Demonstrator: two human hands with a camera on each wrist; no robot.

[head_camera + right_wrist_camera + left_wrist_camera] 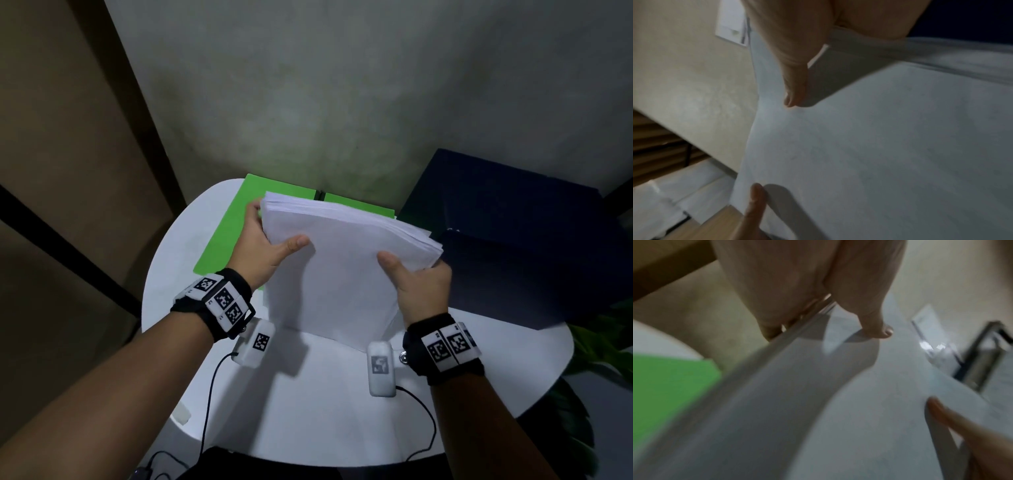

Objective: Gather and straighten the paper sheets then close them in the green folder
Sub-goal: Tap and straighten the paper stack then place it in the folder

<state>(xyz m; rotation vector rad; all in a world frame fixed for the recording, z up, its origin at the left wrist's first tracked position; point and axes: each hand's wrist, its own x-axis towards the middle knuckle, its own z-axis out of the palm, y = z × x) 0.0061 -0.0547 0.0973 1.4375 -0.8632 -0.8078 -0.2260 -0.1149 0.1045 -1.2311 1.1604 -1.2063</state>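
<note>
A thick stack of white paper sheets [342,267] stands tilted on its lower edge on the white round table [308,404]. My left hand [263,243] grips the stack's left side, thumb on the front face, fingers behind. My right hand [421,287] grips the right side the same way. The green folder [226,236] lies open and flat behind and left of the stack, partly hidden by it. The left wrist view shows the stack [797,402], my left thumb and the folder [668,386]. The right wrist view shows the stack [879,146] pinched under my right thumb.
A dark navy box [507,240] sits on the table's right side, close to the stack's right edge. Green plant leaves [603,346] show past the table's right rim. Cables [421,428] hang from the wrist cameras over the near table. A wall rises just behind the table.
</note>
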